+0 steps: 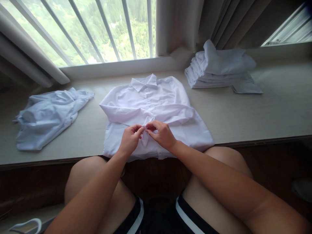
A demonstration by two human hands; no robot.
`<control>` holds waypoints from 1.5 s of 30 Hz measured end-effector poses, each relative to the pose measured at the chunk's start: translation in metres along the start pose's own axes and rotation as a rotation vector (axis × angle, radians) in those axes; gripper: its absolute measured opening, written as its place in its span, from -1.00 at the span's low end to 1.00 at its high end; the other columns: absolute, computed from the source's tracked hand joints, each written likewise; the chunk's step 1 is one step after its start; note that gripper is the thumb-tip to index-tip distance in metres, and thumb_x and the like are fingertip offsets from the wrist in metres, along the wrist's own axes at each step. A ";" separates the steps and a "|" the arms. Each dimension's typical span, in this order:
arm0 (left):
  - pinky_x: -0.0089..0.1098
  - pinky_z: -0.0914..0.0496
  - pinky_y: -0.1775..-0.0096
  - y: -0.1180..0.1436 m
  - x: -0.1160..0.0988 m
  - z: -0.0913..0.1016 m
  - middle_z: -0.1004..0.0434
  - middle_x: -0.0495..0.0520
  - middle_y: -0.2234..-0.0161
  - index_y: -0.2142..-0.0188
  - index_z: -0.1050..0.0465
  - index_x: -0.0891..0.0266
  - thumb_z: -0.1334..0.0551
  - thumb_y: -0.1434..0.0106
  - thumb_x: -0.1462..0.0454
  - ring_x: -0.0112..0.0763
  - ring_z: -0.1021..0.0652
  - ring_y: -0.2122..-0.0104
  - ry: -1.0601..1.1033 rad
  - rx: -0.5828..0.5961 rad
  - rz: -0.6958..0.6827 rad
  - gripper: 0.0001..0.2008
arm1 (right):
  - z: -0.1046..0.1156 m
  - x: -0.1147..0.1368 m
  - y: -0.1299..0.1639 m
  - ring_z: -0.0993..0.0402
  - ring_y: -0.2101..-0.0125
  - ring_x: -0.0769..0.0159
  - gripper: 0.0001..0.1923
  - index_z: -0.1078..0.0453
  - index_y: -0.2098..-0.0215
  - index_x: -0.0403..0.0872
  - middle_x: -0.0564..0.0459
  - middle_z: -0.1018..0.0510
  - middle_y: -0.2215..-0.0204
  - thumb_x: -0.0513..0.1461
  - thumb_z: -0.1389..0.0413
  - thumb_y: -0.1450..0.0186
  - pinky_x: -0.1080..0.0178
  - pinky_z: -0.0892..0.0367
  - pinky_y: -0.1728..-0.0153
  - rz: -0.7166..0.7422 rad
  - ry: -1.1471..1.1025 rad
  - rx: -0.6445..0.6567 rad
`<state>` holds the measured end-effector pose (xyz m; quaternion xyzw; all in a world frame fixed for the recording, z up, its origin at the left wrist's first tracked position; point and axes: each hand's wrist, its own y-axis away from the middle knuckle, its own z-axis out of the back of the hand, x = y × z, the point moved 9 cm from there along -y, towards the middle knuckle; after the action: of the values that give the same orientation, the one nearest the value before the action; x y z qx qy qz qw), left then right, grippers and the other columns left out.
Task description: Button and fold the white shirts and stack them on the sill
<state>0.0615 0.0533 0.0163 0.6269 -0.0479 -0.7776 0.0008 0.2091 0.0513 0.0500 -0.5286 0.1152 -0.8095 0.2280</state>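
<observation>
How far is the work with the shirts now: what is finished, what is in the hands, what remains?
Finished, it seems: a stack of folded shirts by the curtain. In hand: a white shirt lies flat on the table, sleeves crossed; the left hand and right hand pinch its front placket, probably at a button. Remaining: the crumpled pale blue shirt on the left.

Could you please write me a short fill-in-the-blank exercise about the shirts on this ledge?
1. Both hands, the left hand and the right hand, pinch the front of the ____ shirt.
2. The crumpled shirt lying to the left is pale ____.
3. The folded shirts at the right form a ____.
4. Its collar points toward the ____.

Missing words: white; blue; stack; window
</observation>
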 end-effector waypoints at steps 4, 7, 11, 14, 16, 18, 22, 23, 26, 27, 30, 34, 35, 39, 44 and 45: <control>-0.43 -0.36 0.39 0.003 -0.001 0.001 -0.55 0.02 0.43 0.33 -0.60 0.28 -0.35 -0.21 0.03 -0.44 -0.44 0.46 -0.018 -0.025 -0.020 -0.68 | -0.004 0.001 0.004 -0.52 0.32 0.28 -0.96 -0.45 0.24 -0.07 0.03 -0.58 0.35 -0.28 -0.17 -0.33 0.24 -0.40 0.21 0.028 0.040 0.007; -0.43 -0.38 0.41 0.006 -0.005 0.002 -0.55 0.02 0.44 0.34 -0.61 0.28 -0.36 -0.19 0.00 -0.42 -0.45 0.46 -0.020 -0.048 -0.028 -0.65 | -0.004 0.001 0.006 -0.50 0.33 0.29 -0.96 -0.45 0.24 -0.05 0.04 -0.57 0.35 -0.27 -0.15 -0.34 0.24 -0.40 0.21 0.035 0.033 -0.003; -0.42 -0.42 0.40 0.010 -0.009 0.002 -0.55 0.05 0.43 0.33 -0.62 0.29 -0.37 -0.17 -0.04 -0.38 -0.47 0.41 -0.006 -0.050 -0.021 -0.61 | -0.002 0.005 0.008 -0.51 0.31 0.29 -0.93 -0.46 0.21 -0.05 0.04 -0.58 0.32 -0.27 -0.13 -0.35 0.24 -0.42 0.21 0.054 -0.004 -0.024; -0.42 -0.42 0.41 0.011 -0.007 0.004 -0.54 0.05 0.43 0.34 -0.61 0.29 -0.39 -0.15 -0.03 -0.37 -0.49 0.40 0.018 -0.057 -0.002 -0.61 | -0.003 0.007 0.009 -0.51 0.29 0.28 -0.90 -0.48 0.19 -0.04 0.04 -0.59 0.30 -0.28 -0.12 -0.36 0.24 -0.42 0.20 0.058 -0.014 -0.019; -0.43 -0.42 0.42 0.011 -0.005 0.006 -0.53 0.04 0.43 0.34 -0.59 0.29 -0.38 -0.16 -0.03 -0.36 -0.49 0.41 0.013 -0.065 0.002 -0.62 | -0.003 0.007 0.009 -0.50 0.30 0.29 -0.90 -0.48 0.22 -0.05 0.04 -0.59 0.31 -0.29 -0.12 -0.35 0.24 -0.41 0.21 0.052 -0.009 -0.015; -0.43 -0.42 0.43 0.011 -0.003 0.007 -0.53 0.04 0.44 0.35 -0.58 0.29 -0.38 -0.16 -0.03 -0.37 -0.49 0.41 -0.009 -0.071 -0.003 -0.62 | -0.002 0.007 0.008 -0.50 0.32 0.29 -0.92 -0.48 0.25 -0.05 0.05 -0.58 0.33 -0.30 -0.13 -0.34 0.25 -0.40 0.23 0.038 -0.001 -0.009; -0.41 -0.43 0.40 0.009 -0.002 0.010 -0.53 0.03 0.43 0.33 -0.59 0.29 -0.37 -0.17 -0.03 -0.38 -0.48 0.44 0.005 -0.068 0.006 -0.61 | -0.004 0.002 0.005 -0.50 0.33 0.30 -0.97 -0.46 0.27 -0.05 0.06 -0.59 0.33 -0.26 -0.16 -0.33 0.27 -0.40 0.26 -0.033 -0.014 0.015; -0.41 -0.42 0.40 0.009 -0.004 0.010 -0.54 0.03 0.43 0.33 -0.59 0.28 -0.36 -0.18 -0.03 -0.39 -0.48 0.45 0.012 -0.069 0.005 -0.61 | -0.005 0.001 0.003 -0.50 0.33 0.30 -0.96 -0.46 0.28 -0.05 0.06 -0.59 0.34 -0.25 -0.17 -0.33 0.27 -0.39 0.27 -0.052 -0.012 0.028; -0.42 -0.40 0.38 0.009 -0.013 0.013 -0.57 0.04 0.41 0.32 -0.60 0.27 -0.35 -0.21 -0.01 -0.39 -0.49 0.43 -0.024 -0.082 -0.026 -0.64 | -0.010 0.001 -0.001 -0.46 0.36 0.31 -0.90 -0.42 0.32 -0.05 0.07 -0.56 0.37 -0.21 -0.14 -0.37 0.28 -0.33 0.31 -0.077 0.044 0.087; -0.42 -0.40 0.37 0.009 -0.017 0.014 -0.59 0.05 0.40 0.31 -0.61 0.26 -0.34 -0.22 0.00 -0.38 -0.50 0.42 -0.054 -0.088 -0.039 -0.66 | -0.011 0.003 -0.002 -0.44 0.37 0.32 -0.88 -0.41 0.32 -0.05 0.07 -0.55 0.38 -0.21 -0.13 -0.38 0.29 -0.31 0.32 -0.073 0.082 0.109; -0.41 -0.41 0.32 0.008 -0.024 0.016 -0.63 0.07 0.35 0.31 -0.61 0.25 -0.33 -0.25 0.04 -0.33 -0.55 0.36 -0.139 -0.114 -0.069 -0.70 | -0.013 0.008 -0.005 -0.40 0.41 0.32 -0.85 -0.38 0.33 -0.05 0.07 -0.53 0.40 -0.19 -0.10 -0.40 0.28 -0.21 0.36 -0.061 0.219 0.146; -0.42 -0.42 0.32 0.005 -0.028 0.018 -0.64 0.08 0.34 0.33 -0.60 0.23 -0.32 -0.26 0.07 -0.31 -0.57 0.33 -0.206 -0.134 -0.085 -0.74 | -0.010 0.011 -0.010 -0.38 0.43 0.31 -0.85 -0.37 0.33 -0.03 0.07 -0.53 0.42 -0.20 -0.07 -0.42 0.28 -0.13 0.40 -0.061 0.315 0.144; -0.43 -0.42 0.33 0.004 -0.029 0.018 -0.64 0.07 0.34 0.33 -0.59 0.23 -0.32 -0.27 0.08 -0.32 -0.56 0.34 -0.222 -0.132 -0.087 -0.75 | -0.011 0.011 -0.012 -0.38 0.44 0.32 -0.84 -0.36 0.34 -0.03 0.07 -0.52 0.43 -0.21 -0.06 -0.42 0.28 -0.12 0.40 -0.059 0.322 0.151; -0.43 -0.41 0.32 0.001 -0.032 0.016 -0.62 0.06 0.33 0.31 -0.58 0.22 -0.30 -0.30 0.09 -0.33 -0.55 0.33 -0.264 -0.118 -0.093 -0.76 | -0.012 0.010 -0.016 -0.31 0.50 0.34 -0.82 -0.32 0.40 -0.03 0.10 -0.48 0.49 -0.23 -0.07 -0.40 0.26 -0.06 0.44 -0.055 0.349 0.170; -0.41 -0.39 0.33 -0.003 -0.024 0.012 -0.58 0.03 0.37 0.34 -0.54 0.22 -0.29 -0.31 0.09 -0.34 -0.53 0.35 -0.160 -0.087 -0.035 -0.75 | -0.010 0.012 -0.019 -0.29 0.53 0.35 -0.82 -0.30 0.40 -0.03 0.11 -0.46 0.50 -0.22 -0.06 -0.38 0.25 -0.02 0.47 -0.036 0.382 0.143; -0.41 -0.39 0.34 -0.003 -0.023 0.012 -0.57 0.03 0.38 0.34 -0.53 0.22 -0.28 -0.31 0.09 -0.34 -0.53 0.35 -0.144 -0.088 -0.032 -0.75 | -0.010 0.012 -0.019 -0.30 0.52 0.35 -0.82 -0.30 0.40 -0.03 0.10 -0.47 0.49 -0.22 -0.06 -0.39 0.25 -0.03 0.47 -0.033 0.377 0.144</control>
<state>0.0552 0.0589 0.0411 0.5694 -0.0037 -0.8220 0.0125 0.1916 0.0611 0.0636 -0.3519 0.0888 -0.9039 0.2264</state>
